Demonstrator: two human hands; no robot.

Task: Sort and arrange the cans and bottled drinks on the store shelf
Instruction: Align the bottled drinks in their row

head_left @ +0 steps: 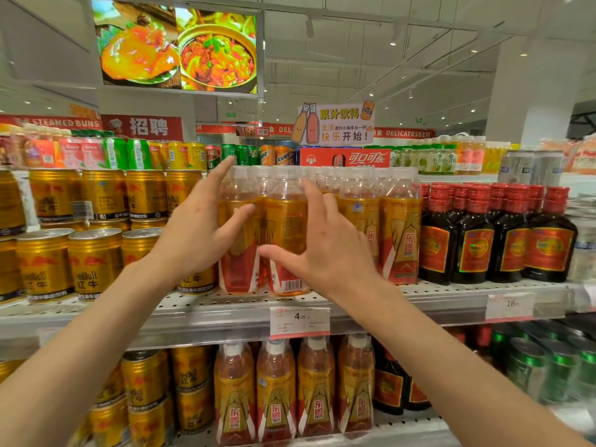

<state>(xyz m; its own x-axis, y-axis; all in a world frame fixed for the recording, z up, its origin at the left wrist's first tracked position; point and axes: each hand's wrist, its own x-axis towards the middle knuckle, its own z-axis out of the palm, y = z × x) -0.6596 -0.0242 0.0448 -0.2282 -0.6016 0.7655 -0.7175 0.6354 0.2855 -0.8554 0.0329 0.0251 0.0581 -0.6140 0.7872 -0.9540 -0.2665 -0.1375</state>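
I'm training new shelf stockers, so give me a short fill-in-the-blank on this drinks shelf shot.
1. Both hands, the left hand and the right hand, reach with open fingers toward the clear bottles with ____ caps.
2. Left of those bottles stand gold-coloured ____.
3. Right of them stand dark bottles with ____ caps.
4. The price tag on the shelf edge below the hands reads ____.

Missing words: white; cans; red; 4.20

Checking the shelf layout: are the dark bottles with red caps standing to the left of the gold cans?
No, the dark bottles with red caps stand at the right, the gold cans at the left.
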